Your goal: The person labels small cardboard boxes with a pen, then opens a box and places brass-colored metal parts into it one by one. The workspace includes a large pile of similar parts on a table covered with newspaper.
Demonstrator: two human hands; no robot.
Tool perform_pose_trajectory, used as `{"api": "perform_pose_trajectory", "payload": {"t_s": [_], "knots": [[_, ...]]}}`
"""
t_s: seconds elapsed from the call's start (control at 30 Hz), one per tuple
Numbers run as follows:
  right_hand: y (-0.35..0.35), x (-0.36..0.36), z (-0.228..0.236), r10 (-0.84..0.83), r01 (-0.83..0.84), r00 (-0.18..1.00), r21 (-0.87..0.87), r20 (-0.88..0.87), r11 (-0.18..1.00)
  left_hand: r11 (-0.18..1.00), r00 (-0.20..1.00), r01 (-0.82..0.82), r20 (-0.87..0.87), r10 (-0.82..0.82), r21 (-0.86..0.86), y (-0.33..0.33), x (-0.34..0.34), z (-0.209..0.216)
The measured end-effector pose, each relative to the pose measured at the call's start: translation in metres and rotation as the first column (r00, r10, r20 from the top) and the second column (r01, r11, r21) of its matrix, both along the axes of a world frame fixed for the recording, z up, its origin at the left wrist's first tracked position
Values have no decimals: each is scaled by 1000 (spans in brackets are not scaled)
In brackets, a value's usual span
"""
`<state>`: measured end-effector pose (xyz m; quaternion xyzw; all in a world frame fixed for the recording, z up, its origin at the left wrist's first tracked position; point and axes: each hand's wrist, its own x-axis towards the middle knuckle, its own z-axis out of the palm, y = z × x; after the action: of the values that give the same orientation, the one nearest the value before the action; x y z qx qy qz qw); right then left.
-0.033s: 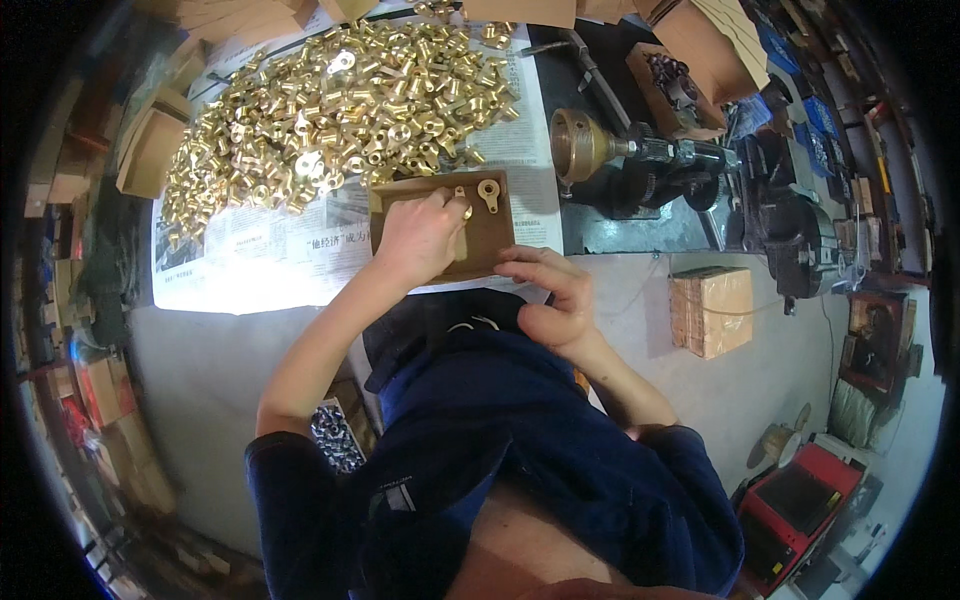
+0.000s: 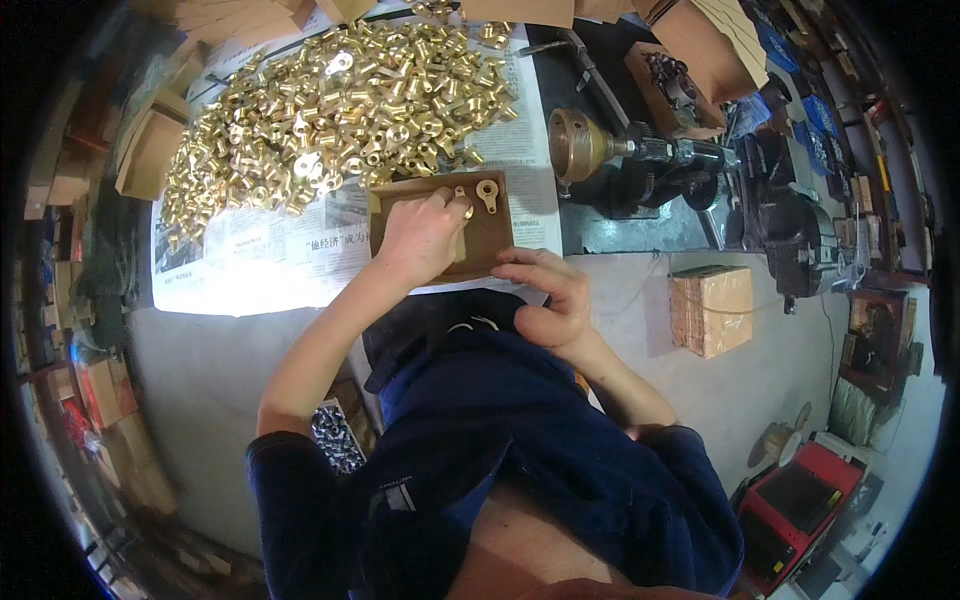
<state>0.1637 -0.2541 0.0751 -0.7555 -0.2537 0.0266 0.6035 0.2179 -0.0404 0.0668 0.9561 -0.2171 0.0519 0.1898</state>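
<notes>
A small brown cardboard box (image 2: 488,238) stands at the near edge of the table. My left hand (image 2: 418,235) reaches into it, its fingers curled on a small brass fitting (image 2: 468,212) that shows only in part at the fingertips. Another brass fitting (image 2: 487,196), with a round ring and a tab with a hole, lies by the box's far right corner. My right hand (image 2: 555,290) touches the near right corner of the box with outstretched fingertips, its thumb apart from them. Beyond the box spreads a large heap of similar brass fittings (image 2: 350,110).
Newspaper (image 2: 260,270) covers the table under the heap. To the right are a machine with a brass-coloured cup (image 2: 575,145) and a box of dark metal parts (image 2: 670,85). A taped carton (image 2: 712,310) rests on the floor. An open cardboard box (image 2: 152,145) sits left of the heap.
</notes>
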Motion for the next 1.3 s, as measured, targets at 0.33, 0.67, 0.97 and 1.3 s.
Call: {"api": "perform_pose_trajectory", "payload": {"t_s": [0.33, 0.67, 0.97, 1.3], "knots": [[3, 3, -8, -1, 2, 999, -14, 43, 1000, 998, 995, 60, 78, -61, 17, -5, -1, -10], [2, 4, -9, 17, -15, 999, -26, 45, 1000, 997, 995, 71, 66, -69, -21, -10, 2, -7], [3, 5, -6, 20, -19, 998, -24, 54, 1000, 997, 996, 66, 64, -68, 39, -10, 2, -13], [4, 4, -7, 7, -6, 999, -35, 51, 999, 997, 988, 70, 137, -75, 40, -8, 1, -17]]}}
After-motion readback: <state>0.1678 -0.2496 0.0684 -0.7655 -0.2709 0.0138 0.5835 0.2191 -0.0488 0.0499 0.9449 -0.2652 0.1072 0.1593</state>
